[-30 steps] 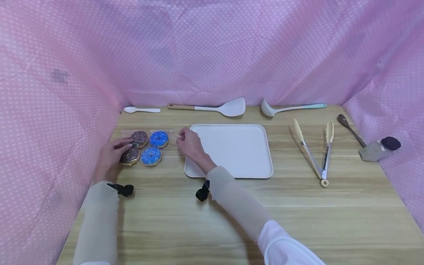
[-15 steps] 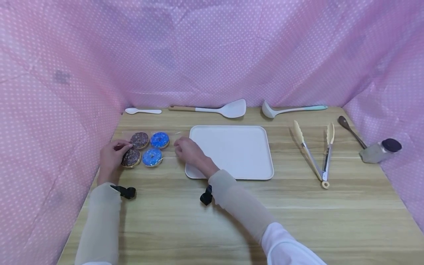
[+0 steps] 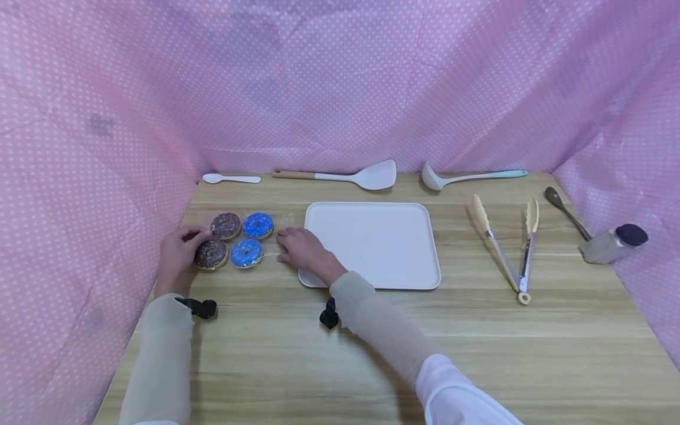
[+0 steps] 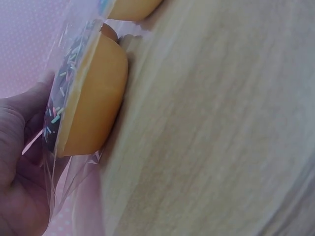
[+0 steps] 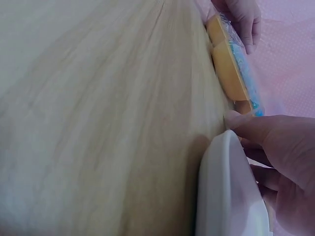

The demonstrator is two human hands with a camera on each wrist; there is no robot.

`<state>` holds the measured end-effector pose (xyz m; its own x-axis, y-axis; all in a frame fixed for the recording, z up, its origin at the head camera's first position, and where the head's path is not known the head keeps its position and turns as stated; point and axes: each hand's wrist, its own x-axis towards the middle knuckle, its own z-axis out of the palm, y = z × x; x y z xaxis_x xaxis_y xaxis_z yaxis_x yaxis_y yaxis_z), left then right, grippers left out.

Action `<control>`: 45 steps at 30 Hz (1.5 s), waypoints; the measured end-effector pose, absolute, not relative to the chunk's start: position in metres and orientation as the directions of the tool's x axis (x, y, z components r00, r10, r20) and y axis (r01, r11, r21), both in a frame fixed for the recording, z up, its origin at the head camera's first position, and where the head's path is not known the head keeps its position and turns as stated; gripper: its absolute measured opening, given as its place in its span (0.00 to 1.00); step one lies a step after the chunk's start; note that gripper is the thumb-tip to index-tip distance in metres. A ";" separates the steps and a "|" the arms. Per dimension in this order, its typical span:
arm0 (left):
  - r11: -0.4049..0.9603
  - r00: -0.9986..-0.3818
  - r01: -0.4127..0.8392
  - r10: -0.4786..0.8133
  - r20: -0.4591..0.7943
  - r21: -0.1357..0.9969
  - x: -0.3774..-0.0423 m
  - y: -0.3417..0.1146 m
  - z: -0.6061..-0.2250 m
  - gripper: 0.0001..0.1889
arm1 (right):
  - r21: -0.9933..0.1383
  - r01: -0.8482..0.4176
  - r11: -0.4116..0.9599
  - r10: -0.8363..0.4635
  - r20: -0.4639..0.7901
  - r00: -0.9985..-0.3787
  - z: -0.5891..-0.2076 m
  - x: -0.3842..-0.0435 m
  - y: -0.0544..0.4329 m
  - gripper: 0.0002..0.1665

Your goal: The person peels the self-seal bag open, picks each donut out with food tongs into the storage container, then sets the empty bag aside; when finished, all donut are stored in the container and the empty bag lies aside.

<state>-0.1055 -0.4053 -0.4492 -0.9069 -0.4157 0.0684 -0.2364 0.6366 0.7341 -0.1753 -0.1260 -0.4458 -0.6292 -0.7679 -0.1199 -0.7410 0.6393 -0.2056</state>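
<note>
Two brown-iced donuts [image 3: 211, 254] and two blue-iced donuts [image 3: 246, 253] lie in clear plastic wrapping at the table's left, in two rows. My left hand [image 3: 177, 252] pinches the plastic wrapping with thumb and index finger at the left edge of the brown ones. In the left wrist view, a sprinkled donut [image 4: 93, 98] stands out beside that hand [image 4: 22, 162], film over it. My right hand [image 3: 306, 248] touches the wrapping's right end, thumb and index finger apart. In the right wrist view its fingertips [image 5: 235, 120] meet the film beside the tray.
A white tray [image 3: 377, 245] lies just right of the right hand, partly under its wrist. Along the back are a small white spoon [image 3: 234, 178], a spatula [image 3: 374, 175] and a ladle [image 3: 435, 179]. Tongs [image 3: 523, 277], a dark spoon [image 3: 565, 209] and a jar [image 3: 600, 248] lie right.
My right hand has come down from the wrapping's upper right and its fingers have spread toward the blue donuts. The left hand stays at the brown donuts' edge, almost still.
</note>
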 end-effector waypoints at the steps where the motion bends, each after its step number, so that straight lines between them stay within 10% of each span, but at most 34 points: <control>1: 0.632 -0.903 -0.244 -0.425 0.066 0.735 -0.106 -0.405 -0.449 0.21 | -0.200 -0.742 0.640 -0.767 -0.123 -0.629 -0.446 -0.175 -0.126 0.25; 12: 0.215 -0.868 -0.241 -0.483 -0.111 0.946 -0.107 -0.405 -0.446 0.21 | -0.148 -0.766 0.625 -0.780 -0.135 -0.611 -0.445 -0.175 -0.123 0.33; 21: 0.510 -0.933 -0.290 -0.340 -0.119 0.810 -0.104 -0.419 -0.430 0.25 | -0.111 -0.794 0.597 -0.801 -0.127 -0.585 -0.447 -0.175 -0.122 0.33; 45: 0.422 -0.938 -0.291 -0.304 -0.168 0.859 -0.109 -0.423 -0.428 0.28 | -0.113 -0.795 0.596 -0.803 -0.085 -0.590 -0.445 -0.175 -0.125 0.27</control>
